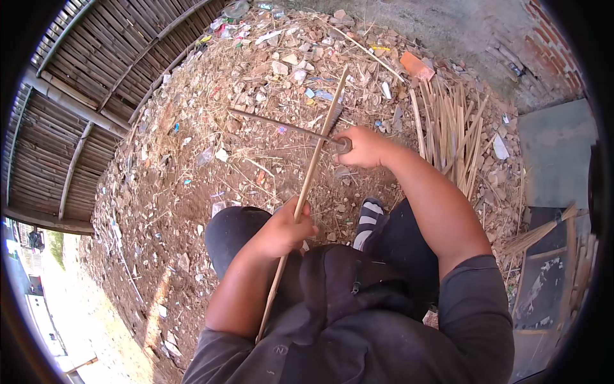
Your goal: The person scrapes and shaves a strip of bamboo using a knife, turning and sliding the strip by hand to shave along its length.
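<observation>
My left hand (284,227) is closed around a long, thin bamboo stick (311,169), which slants from my lap up and away in front of me. In my right hand (363,147) is the handle of a long knife (278,123) with a narrow, dark blade pointing left. The blade crosses the upper part of the stick, close to my right fist. Whether its edge touches the stick, I cannot tell. Most of the knife's handle is hidden by my fingers.
Split bamboo strips (451,128) lie piled at the right, near an orange brick piece (417,66). Rubble and litter (288,64) cover the ground. A bamboo wall (96,57) stands at left, a concrete wall (441,25) at the back, and a grey panel (555,153) at right.
</observation>
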### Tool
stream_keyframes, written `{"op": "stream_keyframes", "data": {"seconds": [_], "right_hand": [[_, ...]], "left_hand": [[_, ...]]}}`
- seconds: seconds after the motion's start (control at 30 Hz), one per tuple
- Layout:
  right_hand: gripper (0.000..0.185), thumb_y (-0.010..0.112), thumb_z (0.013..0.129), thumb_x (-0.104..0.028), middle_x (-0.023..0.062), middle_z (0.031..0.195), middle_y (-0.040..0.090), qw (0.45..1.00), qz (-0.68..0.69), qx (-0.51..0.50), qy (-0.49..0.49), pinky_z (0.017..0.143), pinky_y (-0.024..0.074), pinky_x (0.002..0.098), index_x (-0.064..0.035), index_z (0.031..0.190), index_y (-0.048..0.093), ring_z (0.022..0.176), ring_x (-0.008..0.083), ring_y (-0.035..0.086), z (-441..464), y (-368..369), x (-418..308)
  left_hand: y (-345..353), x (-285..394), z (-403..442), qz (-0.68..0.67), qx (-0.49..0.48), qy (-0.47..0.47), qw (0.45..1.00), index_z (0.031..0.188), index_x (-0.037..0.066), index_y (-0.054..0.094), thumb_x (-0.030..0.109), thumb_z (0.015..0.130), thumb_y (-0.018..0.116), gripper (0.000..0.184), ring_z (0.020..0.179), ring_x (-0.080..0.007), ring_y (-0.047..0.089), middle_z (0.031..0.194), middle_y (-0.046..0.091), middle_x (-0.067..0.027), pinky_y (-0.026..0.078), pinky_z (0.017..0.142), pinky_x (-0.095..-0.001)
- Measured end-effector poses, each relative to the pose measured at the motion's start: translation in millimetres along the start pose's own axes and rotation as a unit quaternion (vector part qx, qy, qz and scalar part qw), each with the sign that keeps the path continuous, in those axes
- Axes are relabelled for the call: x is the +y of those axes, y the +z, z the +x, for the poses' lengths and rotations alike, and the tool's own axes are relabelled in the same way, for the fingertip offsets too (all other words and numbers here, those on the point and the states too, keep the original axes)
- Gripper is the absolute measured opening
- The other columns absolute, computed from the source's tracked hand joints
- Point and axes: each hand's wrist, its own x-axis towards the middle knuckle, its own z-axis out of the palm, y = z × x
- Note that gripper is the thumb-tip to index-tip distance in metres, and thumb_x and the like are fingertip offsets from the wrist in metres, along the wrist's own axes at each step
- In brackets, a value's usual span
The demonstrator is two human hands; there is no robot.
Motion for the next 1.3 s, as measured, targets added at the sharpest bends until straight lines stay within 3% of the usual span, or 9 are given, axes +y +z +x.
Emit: {"op": "stream_keyframes", "data": {"seconds": [0.23,0.37,0.63,0.73,0.83,1.0,1.13,1.17,1.3], "right_hand": [[0.023,0.073,0.074,-0.021,0.0186,0.072,0.067,0.984,-0.164,-0.014,-0.074,0.067,0.053,0.0465,-0.006,0.091,0.07,0.07,0.038,0.067,-10.8,-2.9,-34.4],[0.031,0.075,0.077,-0.022,0.0203,0.078,0.068,0.994,0.01,0.104,0.031,0.07,0.0539,0.0447,-0.0046,0.102,0.071,0.075,0.0375,0.069,4.1,-3.6,12.7],[0.033,0.075,0.077,-0.021,0.0214,0.078,0.069,0.987,-0.156,-0.035,-0.018,0.068,0.0537,0.045,-0.006,0.105,0.073,0.074,0.038,0.069,-9.8,-13.3,-19.3],[0.035,0.074,0.076,-0.02,0.0221,0.078,0.069,0.99,-0.035,0.124,0.055,0.068,0.054,0.0444,-0.0051,0.107,0.073,0.075,0.0389,0.069,1.5,-11.8,7.2],[0.035,0.072,0.074,-0.021,0.0181,0.088,0.072,0.993,-0.077,0.036,0.083,0.079,0.0566,0.047,-0.0121,0.108,0.074,0.087,0.0369,0.071,-3.4,-18.4,-8.8],[0.037,0.073,0.073,-0.023,0.0197,0.088,0.071,0.987,-0.141,-0.073,0.019,0.078,0.0556,0.0478,-0.0097,0.107,0.074,0.088,0.0374,0.07,-2.7,-16.0,-35.1],[0.027,0.076,0.074,-0.024,0.0182,0.077,0.07,0.988,0.006,0.118,0.105,0.069,0.0542,0.0438,-0.0076,0.095,0.072,0.074,0.034,0.071,-0.3,-18.4,3.7],[0.028,0.076,0.073,-0.025,0.0188,0.077,0.069,0.979,-0.064,0.194,-0.003,0.068,0.054,0.0438,-0.0067,0.094,0.071,0.072,0.035,0.07,2.0,-8.8,21.4],[0.03,0.078,0.074,-0.027,0.0193,0.075,0.067,0.984,-0.174,0.028,-0.042,0.069,0.0541,0.0449,-0.0058,0.094,0.071,0.073,0.0354,0.07,-9.5,-19.9,-22.9]], "left_hand": [[3.4,6.6,-1.6,0.059,0.012,-0.02,0.998,0.108,0.011,0.044,0.0,0.087,0.068,0.033,0.056,-0.0092,0.045,0.074,0.048,0.0015,0.033,0.048,-0.0264],[1.3,-0.3,-3.6,0.008,-0.036,-0.003,0.999,0.108,0.009,0.045,0.001,0.087,0.068,0.033,0.056,-0.0098,0.046,0.075,0.049,0.0003,0.034,0.048,-0.0266],[3.4,5.2,-3.7,0.06,-0.025,0.001,0.998,0.108,0.009,0.044,-0.002,0.087,0.067,0.033,0.053,-0.0096,0.046,0.074,0.05,0.0,0.033,0.046,-0.0265],[-0.2,-0.8,-1.5,0.059,-0.024,0.004,0.998,0.107,0.009,0.044,-0.003,0.087,0.066,0.033,0.051,-0.0092,0.045,0.072,0.049,0.0003,0.033,0.046,-0.0261],[-2.2,2.6,-2.5,0.059,-0.022,0.001,0.998,0.108,0.006,0.047,0.008,0.084,0.071,0.034,0.058,-0.013,0.056,0.077,0.054,-0.0008,0.049,0.049,-0.0309],[-5.9,-0.6,0.0,0.036,-0.044,0.015,0.998,0.106,0.007,0.046,0.006,0.083,0.072,0.035,0.055,-0.0105,0.052,0.075,0.054,-0.0004,0.043,0.047,-0.0287],[-11.2,-0.1,-1.3,-0.007,-0.055,0.02,0.998,0.104,0.008,0.046,0.005,0.084,0.072,0.033,0.053,-0.0093,0.05,0.074,0.053,0.0002,0.041,0.047,-0.0276],[-10.5,1.7,-2.0,0.002,-0.054,0.024,0.998,0.104,0.008,0.046,0.005,0.084,0.072,0.033,0.053,-0.0095,0.05,0.074,0.053,0.0002,0.041,0.047,-0.0277],[-2.9,9.8,-3.1,0.018,-0.068,0.022,0.997,0.104,0.009,0.046,0.004,0.084,0.072,0.033,0.053,-0.0099,0.051,0.074,0.054,0.0004,0.042,0.048,-0.0279]]}}
